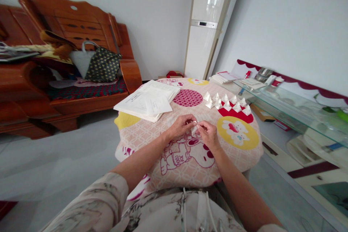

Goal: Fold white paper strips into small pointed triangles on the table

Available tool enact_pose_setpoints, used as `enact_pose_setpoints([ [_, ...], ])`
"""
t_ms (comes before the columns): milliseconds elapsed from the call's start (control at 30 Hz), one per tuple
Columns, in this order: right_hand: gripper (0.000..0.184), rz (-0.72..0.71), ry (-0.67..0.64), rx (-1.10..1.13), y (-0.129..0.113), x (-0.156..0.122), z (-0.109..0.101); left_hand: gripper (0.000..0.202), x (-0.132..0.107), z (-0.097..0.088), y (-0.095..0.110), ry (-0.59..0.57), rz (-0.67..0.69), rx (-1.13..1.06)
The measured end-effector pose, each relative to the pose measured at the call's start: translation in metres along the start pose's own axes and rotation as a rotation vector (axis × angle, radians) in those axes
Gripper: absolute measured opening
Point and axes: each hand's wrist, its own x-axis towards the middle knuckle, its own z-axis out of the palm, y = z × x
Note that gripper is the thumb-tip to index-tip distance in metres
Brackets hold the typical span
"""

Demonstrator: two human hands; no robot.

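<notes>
Near the middle of the round table, my left hand (181, 125) and my right hand (208, 133) meet fingertip to fingertip. Between them they pinch a small folded white paper (194, 128), partly covered by the fingers. Beyond my right hand, several small pointed folded paper pieces (227, 106) stand in two rows on the cloth. A stack of white paper sheets (136, 98) lies past my left hand, with a smaller loose sheet (157, 104) on top showing faint print.
A patterned pink cloth (168, 179) covers the table. To the right stands a glass-topped cabinet (296, 110) bearing papers and metal containers. A wooden sofa (78, 14) with a dark patterned bag (102, 64) is at left; a tall white air conditioner (202, 47) stands behind.
</notes>
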Motion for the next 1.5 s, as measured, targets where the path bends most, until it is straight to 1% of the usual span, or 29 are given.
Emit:
enact_pose_setpoints([
  [33, 0.021, -0.021, 0.030, -0.020, 0.000, 0.000, -0.001, 0.032, 0.000, 0.000, 0.000, 0.005, 0.004, 0.034],
  [100, 0.023, -0.023, 0.138, -0.037, 0.002, 0.000, -0.003, 0.031, -0.001, -0.001, 0.000, 0.034, 0.024, 0.105],
  [167, 0.032, 0.041, 0.246, 0.003, 0.006, 0.002, -0.005, 0.029, -0.003, -0.002, 0.001, 0.053, 0.069, 0.176],
  [233, 0.040, 0.143, 0.288, 0.099, 0.012, 0.004, -0.006, 0.027, -0.005, -0.003, 0.003, 0.032, 0.130, 0.234],
  [333, 0.050, 0.282, 0.275, 0.260, 0.020, 0.009, -0.005, 0.027, -0.007, -0.001, 0.006, -0.043, 0.211, 0.289],
  [433, 0.049, 0.358, 0.230, 0.384, 0.020, 0.013, -0.004, 0.029, -0.007, 0.003, 0.006, -0.120, 0.279, 0.326],
  [500, 0.043, 0.381, 0.183, 0.455, 0.018, 0.014, -0.003, 0.030, -0.008, 0.006, 0.006, -0.160, 0.314, 0.340],
  [567, 0.035, 0.387, 0.163, 0.485, 0.016, 0.014, -0.004, 0.030, -0.008, 0.009, 0.005, -0.187, 0.339, 0.354],
  [733, 0.026, 0.349, 0.204, 0.399, 0.017, 0.013, -0.006, 0.030, -0.009, 0.011, 0.002, -0.185, 0.359, 0.400],
  [800, 0.024, 0.331, 0.197, 0.343, 0.017, 0.012, -0.006, 0.029, -0.009, 0.010, 0.001, -0.162, 0.331, 0.385],
  [900, 0.028, 0.313, 0.182, 0.324, 0.016, 0.011, -0.005, 0.025, -0.009, 0.007, 0.000, -0.087, 0.256, 0.307],
  [1000, 0.029, 0.331, 0.139, 0.421, 0.016, 0.010, -0.003, 0.021, -0.007, 0.004, -0.001, 0.025, 0.171, 0.258],
  [1067, 0.032, 0.351, 0.087, 0.483, 0.016, 0.010, -0.002, 0.018, -0.005, 0.002, -0.002, 0.096, 0.148, 0.253],
  [1133, 0.036, 0.366, 0.047, 0.502, 0.016, 0.010, -0.001, 0.017, -0.003, 0.000, -0.004, 0.142, 0.141, 0.214],
  [1233, 0.042, 0.363, 0.012, 0.505, 0.017, 0.009, -0.001, 0.021, 0.000, -0.001, -0.008, 0.134, 0.083, 0.074],
  [1333, 0.048, 0.365, 0.002, 0.530, 0.016, 0.009, -0.002, 0.029, 0.001, 0.000, -0.011, 0.101, -0.052, -0.065],
  [1433, 0.054, 0.392, 0.023, 0.562, 0.011, 0.009, -0.002, 0.037, 0.003, 0.000, -0.013, 0.145, -0.179, -0.178],
  [1500, 0.054, 0.395, 0.014, 0.569, 0.009, 0.008, -0.003, 0.040, 0.004, 0.000, -0.014, 0.192, -0.223, -0.243],
])
